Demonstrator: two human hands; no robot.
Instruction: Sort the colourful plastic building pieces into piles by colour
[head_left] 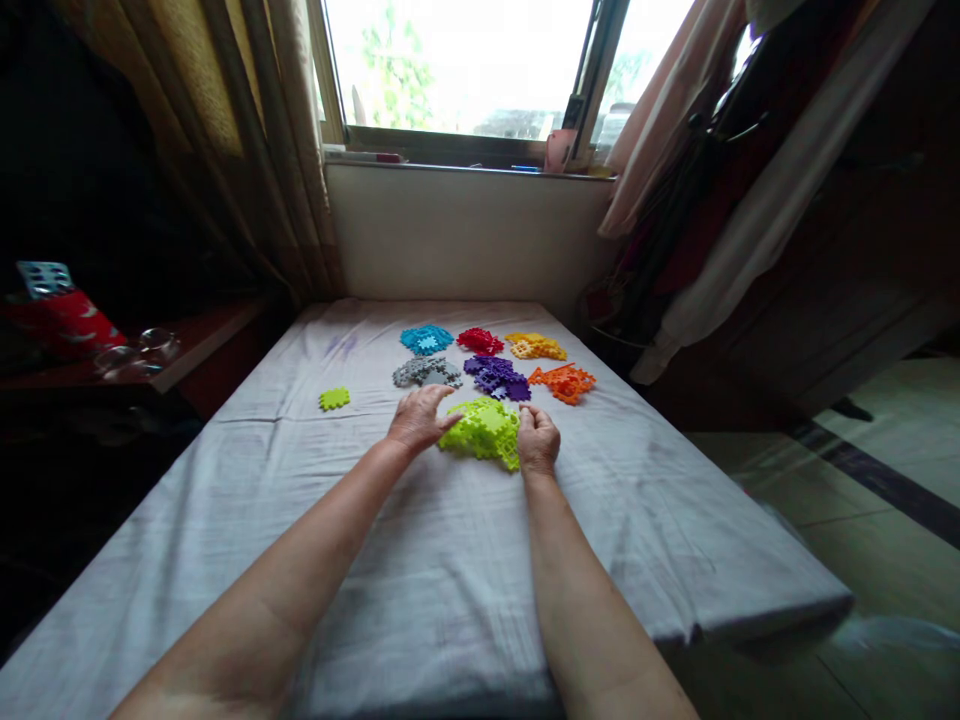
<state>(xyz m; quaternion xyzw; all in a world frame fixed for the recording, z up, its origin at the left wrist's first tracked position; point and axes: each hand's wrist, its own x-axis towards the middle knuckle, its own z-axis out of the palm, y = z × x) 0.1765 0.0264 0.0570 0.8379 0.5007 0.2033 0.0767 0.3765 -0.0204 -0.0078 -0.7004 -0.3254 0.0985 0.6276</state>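
Note:
A heap of lime-green toothed-edge interlocking pieces (481,430) lies on the cloth-covered table between both hands. At its upper left, my left hand (421,418) is open, thumb and fingers apart, with the thumb at the heap's edge. My right hand (538,438) is closed against the heap's right side, fingers curled; whatever they grip is hidden. Just beyond the hands are a grey pile (427,373), a purple pile (498,378) and an orange pile (564,382). One lime-green square piece (334,399) lies apart to the left.
Farther back sit blue (426,340), red (480,342) and yellow (537,346) piles. The table (630,560) carries a wrinkled pale cloth. A dark side table (217,335) with eyeglasses stands at left; hanging clothes (720,220) are at right, a window behind.

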